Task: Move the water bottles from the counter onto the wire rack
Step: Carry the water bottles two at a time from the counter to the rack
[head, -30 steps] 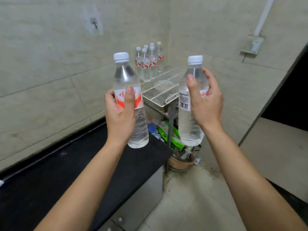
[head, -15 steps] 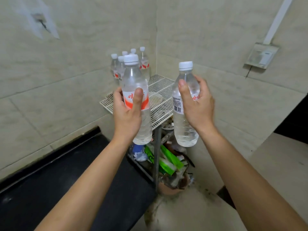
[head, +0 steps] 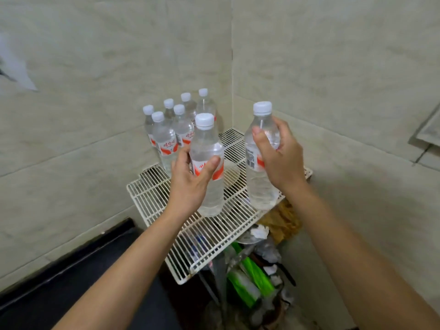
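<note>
The placing step is in hand: the left hand [head: 190,184] grips one upright water bottle [head: 210,198] around its red-and-white label, and the right hand [head: 281,160] grips a second bottle [head: 260,189] at shoulder and label, both held over the white wire rack [head: 204,236]. Whether either base touches the wires I cannot tell. The second bottle hangs close to the rack's right edge, so it looks the riskier of the two. Six more bottles [head: 166,136] stand clustered at the rack's back left, in the corner of the tiled walls [head: 333,67], and the first bottle is just in front of them. The next move, as I judge it, calls for lowering each base flat across the wires, clear of the cluster and inward of the edge, then loosening the fingers. The gaps between wires could let a base tip. The black counter [head: 83,282] lies lower left; green packets [head: 252,275] and other clutter sit under the rack.
</note>
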`<state>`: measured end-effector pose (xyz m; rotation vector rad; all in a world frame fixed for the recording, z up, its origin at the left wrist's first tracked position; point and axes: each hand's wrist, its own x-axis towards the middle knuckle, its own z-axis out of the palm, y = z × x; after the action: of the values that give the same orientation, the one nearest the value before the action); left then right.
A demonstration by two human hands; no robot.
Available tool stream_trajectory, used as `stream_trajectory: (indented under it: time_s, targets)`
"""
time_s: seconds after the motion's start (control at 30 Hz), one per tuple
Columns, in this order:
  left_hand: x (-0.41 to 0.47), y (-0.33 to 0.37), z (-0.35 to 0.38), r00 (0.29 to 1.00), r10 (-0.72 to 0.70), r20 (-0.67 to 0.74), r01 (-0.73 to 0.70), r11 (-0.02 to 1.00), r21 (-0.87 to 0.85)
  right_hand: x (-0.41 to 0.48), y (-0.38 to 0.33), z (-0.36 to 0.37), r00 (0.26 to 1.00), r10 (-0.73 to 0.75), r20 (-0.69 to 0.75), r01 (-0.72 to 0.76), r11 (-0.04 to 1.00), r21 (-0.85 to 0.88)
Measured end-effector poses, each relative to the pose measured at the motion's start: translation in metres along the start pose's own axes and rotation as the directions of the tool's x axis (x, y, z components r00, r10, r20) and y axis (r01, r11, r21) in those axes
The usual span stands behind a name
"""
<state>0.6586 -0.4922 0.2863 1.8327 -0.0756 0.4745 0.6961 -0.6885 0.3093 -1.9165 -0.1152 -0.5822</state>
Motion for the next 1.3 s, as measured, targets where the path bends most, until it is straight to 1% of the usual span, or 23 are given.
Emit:
stream_trajectory:
  time_s: [0.07, 0.13, 0.2, 0.3, 0.43, 0.5, 0.57, 0.63, 0.7, 0.77, 0.83, 0.87, 0.93, 1.0, 1.07, 1.1, 1.13, 1.2, 1.23, 1.3]
  targets:
    - [0.017, -0.01, 0.013, 0.999, -0.031, 0.017, 0.031, 0.999, 0.024, 0.032, 0.023, 0.012, 0.999, -0.003, 0.039, 0.003, 1.0, 0.01]
    - [0.034, -0.018, 0.028, 0.998, -0.06, -0.004, 0.06, 0.997, 0.05, 0.062, 0.045, 0.025, 0.996, -0.009, 0.089, 0.006, 0.999, 0.032]
    - [0.053, -0.027, 0.042, 0.992, -0.104, -0.069, 0.109, 0.992, 0.07, 0.092, 0.063, 0.034, 0.987, -0.013, 0.16, 0.005, 0.999, 0.053]
    - [0.081, -0.04, 0.06, 0.965, -0.185, -0.183, 0.202, 0.977, 0.074, 0.133, 0.089, 0.049, 0.965, -0.016, 0.261, -0.007, 0.996, 0.084]
    - [0.107, -0.053, 0.079, 0.939, -0.237, -0.25, 0.264, 0.961, 0.082, 0.169, 0.113, 0.07, 0.913, -0.034, 0.407, -0.009, 0.995, 0.102]
    - [0.114, -0.057, 0.082, 0.931, -0.265, -0.249, 0.297, 0.95, 0.101, 0.179, 0.122, 0.077, 0.881, -0.03, 0.472, -0.02, 0.995, 0.1]
    - [0.121, -0.056, 0.079, 0.936, -0.266, -0.229, 0.306, 0.939, 0.16, 0.188, 0.128, 0.079, 0.871, -0.025, 0.49, -0.035, 0.993, 0.112]
    - [0.126, -0.05, 0.073, 0.965, -0.196, -0.172, 0.24, 0.926, 0.293, 0.198, 0.128, 0.078, 0.879, -0.036, 0.475, -0.03, 0.991, 0.132]
    - [0.132, -0.043, 0.068, 0.992, -0.068, -0.104, 0.107, 0.892, 0.44, 0.206, 0.124, 0.074, 0.888, -0.078, 0.453, 0.014, 0.99, 0.142]
    - [0.137, -0.034, 0.065, 0.997, 0.072, -0.03, -0.046, 0.847, 0.53, 0.207, 0.12, 0.07, 0.879, -0.128, 0.459, 0.084, 0.99, 0.114]
    - [0.142, -0.029, 0.06, 0.989, 0.146, 0.014, -0.128, 0.81, 0.572, 0.207, 0.113, 0.065, 0.856, -0.167, 0.49, 0.173, 0.984, 0.032]
    - [0.146, -0.027, 0.057, 0.989, 0.147, 0.008, -0.126, 0.815, 0.566, 0.208, 0.109, 0.063, 0.843, -0.177, 0.507, 0.216, 0.976, -0.018]
    - [0.16, -0.024, 0.048, 0.994, 0.104, -0.028, -0.074, 0.853, 0.516, 0.217, 0.1, 0.066, 0.821, -0.178, 0.542, 0.278, 0.954, -0.108]
    - [0.178, -0.019, 0.042, 0.997, 0.066, -0.047, -0.034, 0.871, 0.491, 0.229, 0.089, 0.074, 0.811, -0.147, 0.566, 0.283, 0.946, -0.159]
    - [0.195, -0.012, 0.039, 0.997, 0.066, -0.036, -0.039, 0.861, 0.507, 0.239, 0.082, 0.085, 0.805, -0.115, 0.582, 0.252, 0.954, -0.16]
    - [0.202, -0.009, 0.037, 0.997, 0.076, -0.009, -0.06, 0.841, 0.537, 0.242, 0.079, 0.091, 0.797, -0.112, 0.593, 0.245, 0.958, -0.149]
    - [0.21, -0.007, 0.035, 0.996, 0.089, 0.028, -0.088, 0.796, 0.599, 0.244, 0.077, 0.098, 0.786, -0.12, 0.606, 0.247, 0.96, -0.131]
    - [0.224, -0.005, 0.03, 0.989, 0.116, 0.095, -0.148, 0.654, 0.742, 0.245, 0.073, 0.111, 0.769, -0.14, 0.624, 0.246, 0.965, -0.087]
    - [0.231, -0.005, 0.027, 0.987, 0.116, 0.109, -0.157, 0.604, 0.781, 0.245, 0.071, 0.119, 0.767, -0.143, 0.626, 0.239, 0.968, -0.072]
    - [0.241, -0.009, 0.022, 0.993, 0.058, 0.099, -0.114, 0.579, 0.807, 0.246, 0.068, 0.137, 0.766, -0.146, 0.626, 0.23, 0.972, -0.055]
